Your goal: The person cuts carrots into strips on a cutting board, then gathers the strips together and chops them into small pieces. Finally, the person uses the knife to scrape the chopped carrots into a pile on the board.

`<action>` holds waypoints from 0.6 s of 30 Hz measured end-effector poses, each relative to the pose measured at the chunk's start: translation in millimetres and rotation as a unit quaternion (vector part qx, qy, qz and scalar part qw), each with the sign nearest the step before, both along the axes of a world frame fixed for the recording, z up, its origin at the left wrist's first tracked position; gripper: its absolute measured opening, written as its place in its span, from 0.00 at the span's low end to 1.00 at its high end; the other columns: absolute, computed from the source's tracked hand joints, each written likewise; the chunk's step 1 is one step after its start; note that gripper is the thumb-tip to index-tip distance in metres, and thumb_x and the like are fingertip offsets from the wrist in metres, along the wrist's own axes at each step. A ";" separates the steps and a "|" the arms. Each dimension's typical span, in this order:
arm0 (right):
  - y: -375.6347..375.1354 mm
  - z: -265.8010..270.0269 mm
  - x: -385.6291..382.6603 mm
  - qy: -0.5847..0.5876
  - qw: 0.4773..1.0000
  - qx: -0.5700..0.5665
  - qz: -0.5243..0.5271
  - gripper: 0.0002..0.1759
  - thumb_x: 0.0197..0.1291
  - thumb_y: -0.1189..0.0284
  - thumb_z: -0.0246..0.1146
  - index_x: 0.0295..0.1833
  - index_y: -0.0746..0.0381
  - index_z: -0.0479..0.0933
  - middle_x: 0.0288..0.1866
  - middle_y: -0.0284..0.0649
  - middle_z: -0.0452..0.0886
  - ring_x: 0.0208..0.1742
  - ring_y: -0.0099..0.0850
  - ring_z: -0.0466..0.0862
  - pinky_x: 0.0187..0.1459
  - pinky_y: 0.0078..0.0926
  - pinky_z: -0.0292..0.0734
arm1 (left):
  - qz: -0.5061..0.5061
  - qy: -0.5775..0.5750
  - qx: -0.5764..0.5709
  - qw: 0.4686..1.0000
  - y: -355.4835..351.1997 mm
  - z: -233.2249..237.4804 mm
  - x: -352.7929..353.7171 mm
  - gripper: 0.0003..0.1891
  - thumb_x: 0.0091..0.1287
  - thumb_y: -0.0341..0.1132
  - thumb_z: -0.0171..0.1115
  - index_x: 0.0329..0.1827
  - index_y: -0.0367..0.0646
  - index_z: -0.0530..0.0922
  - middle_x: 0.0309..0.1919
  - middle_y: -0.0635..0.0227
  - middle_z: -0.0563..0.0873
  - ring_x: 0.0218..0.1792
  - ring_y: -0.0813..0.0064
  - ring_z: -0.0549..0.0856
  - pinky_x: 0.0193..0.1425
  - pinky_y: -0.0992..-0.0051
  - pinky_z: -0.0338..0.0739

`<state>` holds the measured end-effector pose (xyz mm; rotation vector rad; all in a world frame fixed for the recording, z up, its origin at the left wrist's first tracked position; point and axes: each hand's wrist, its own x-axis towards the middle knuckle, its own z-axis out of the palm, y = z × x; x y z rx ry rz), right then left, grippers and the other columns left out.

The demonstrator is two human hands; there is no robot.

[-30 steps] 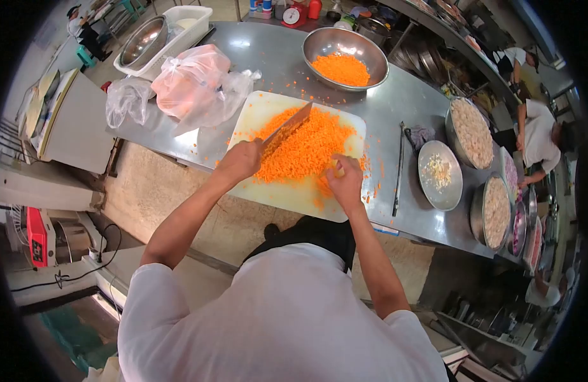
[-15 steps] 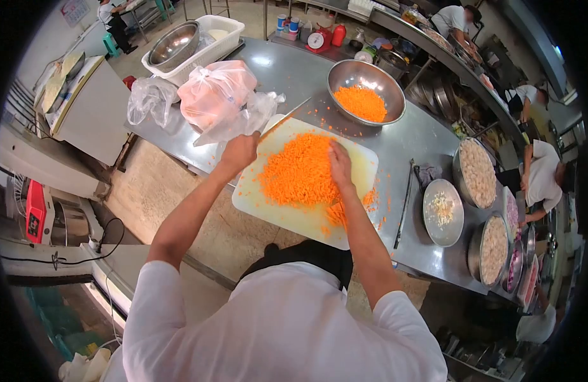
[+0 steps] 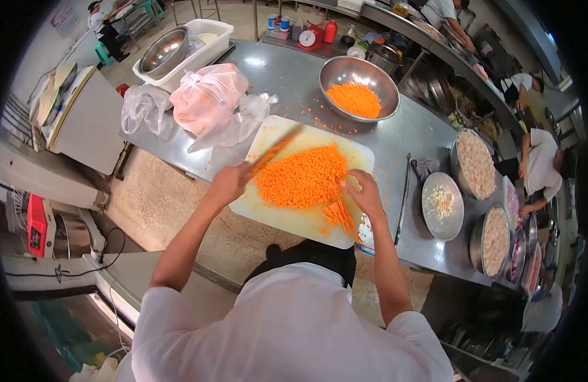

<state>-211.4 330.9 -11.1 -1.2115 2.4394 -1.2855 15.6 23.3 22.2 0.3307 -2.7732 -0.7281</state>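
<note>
My left hand (image 3: 229, 183) is closed around the handle of a knife (image 3: 276, 151). Its blade, blurred and coated with orange bits, slants over the left side of the cutting board (image 3: 287, 224), beside a heap of diced carrot (image 3: 300, 178). At the heap's right edge is my right hand (image 3: 366, 195), fingers bent and apart, with nothing visible held in them. Just below that hand lie several carrot sticks (image 3: 340, 218) on the board. A steel bowl (image 3: 329, 75) beyond the board contains more diced carrot (image 3: 355, 100).
Left of the board sit a tied plastic bag (image 3: 208, 95) and a white basket (image 3: 221, 39). On the right are a dark rod (image 3: 404, 198), a small bowl of chopped pale bits (image 3: 442, 226) and larger bowls (image 3: 475, 164). Co-workers (image 3: 543, 162) stand along the right.
The knife has swung from past the board's far edge to the heap's left side. My right hand has drawn back from the top of the heap, uncovering more carrot sticks.
</note>
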 end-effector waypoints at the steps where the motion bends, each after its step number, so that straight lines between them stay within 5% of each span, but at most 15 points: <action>1: 9.6 4.9 12.9 0.019 0.998 0.055 -0.019 0.30 0.52 0.59 0.71 0.57 0.64 0.77 0.55 0.51 0.79 0.59 0.48 0.75 0.63 0.41 0.69 | -0.002 0.041 0.030 0.999 -5.4 -4.4 16.7 0.08 0.65 0.30 0.56 0.45 0.39 0.76 0.23 0.52 0.81 0.24 0.54 0.82 0.30 0.59 0.77; 3: 25.4 -3.0 35.9 0.036 0.992 0.111 -0.042 0.37 0.48 0.56 0.74 0.60 0.65 0.74 0.56 0.52 0.79 0.60 0.49 0.75 0.63 0.43 0.68 | 0.149 -0.091 0.333 0.927 -1.3 5.9 49.3 0.05 0.68 0.30 0.56 0.43 0.40 0.75 0.17 0.64 0.76 0.13 0.69 0.76 0.19 0.67 0.73; 5: 27.5 -23.4 59.5 0.124 0.985 0.117 -0.038 0.46 0.40 0.55 0.76 0.63 0.67 0.70 0.56 0.53 0.78 0.61 0.52 0.73 0.65 0.44 0.66 | 0.176 -0.075 0.436 0.880 1.1 -28.5 75.3 0.05 0.70 0.31 0.55 0.43 0.40 0.74 0.17 0.69 0.73 0.11 0.75 0.73 0.16 0.71 0.70; 6: 23.8 -26.9 71.7 0.111 0.987 0.100 -0.064 0.41 0.40 0.60 0.76 0.61 0.67 0.72 0.54 0.52 0.79 0.59 0.52 0.73 0.63 0.43 0.68 | 0.203 -0.056 0.533 0.820 4.1 -48.7 83.5 0.05 0.71 0.32 0.54 0.44 0.41 0.74 0.17 0.73 0.71 0.10 0.81 0.69 0.12 0.74 0.67; 9: 15.5 -54.2 85.3 0.096 0.991 0.000 -0.096 0.37 0.42 0.65 0.75 0.59 0.67 0.74 0.53 0.52 0.78 0.55 0.50 0.75 0.59 0.41 0.71 | 0.231 -0.035 0.604 0.762 50.5 -69.0 69.8 0.09 0.72 0.33 0.55 0.51 0.41 0.71 0.16 0.75 0.68 0.12 0.80 0.68 0.15 0.75 0.69; 14: 3.3 -51.6 88.0 0.078 0.993 -0.013 -0.086 0.31 0.43 0.71 0.73 0.57 0.66 0.75 0.51 0.52 0.79 0.56 0.50 0.75 0.59 0.42 0.70 | 0.214 -0.004 0.595 0.775 107.3 -43.9 -8.2 0.09 0.71 0.31 0.53 0.51 0.39 0.70 0.15 0.73 0.69 0.14 0.78 0.71 0.17 0.73 0.69; 16: 8.3 -26.7 91.9 0.100 0.991 0.008 -0.089 0.30 0.45 0.73 0.71 0.57 0.65 0.75 0.52 0.52 0.79 0.56 0.49 0.75 0.59 0.42 0.71 | 0.152 -0.085 0.345 0.922 103.8 -15.4 -21.5 0.07 0.69 0.28 0.53 0.47 0.36 0.71 0.14 0.59 0.75 0.16 0.67 0.79 0.20 0.66 0.72; 17: 12.4 -25.3 91.3 0.099 0.990 0.009 -0.096 0.30 0.45 0.73 0.71 0.57 0.65 0.75 0.52 0.52 0.79 0.56 0.49 0.75 0.59 0.42 0.71 | 0.146 -0.088 0.344 0.923 107.5 -2.5 -19.9 0.07 0.69 0.28 0.53 0.47 0.36 0.71 0.14 0.59 0.75 0.16 0.67 0.79 0.20 0.66 0.72; 18: 15.2 -24.6 90.9 0.084 0.991 0.008 -0.099 0.29 0.46 0.74 0.70 0.57 0.66 0.74 0.53 0.51 0.78 0.56 0.49 0.75 0.59 0.42 0.71 | 0.127 -0.067 0.223 0.964 109.6 12.5 -17.2 0.06 0.68 0.28 0.52 0.45 0.35 0.71 0.16 0.52 0.77 0.19 0.59 0.81 0.23 0.62 0.74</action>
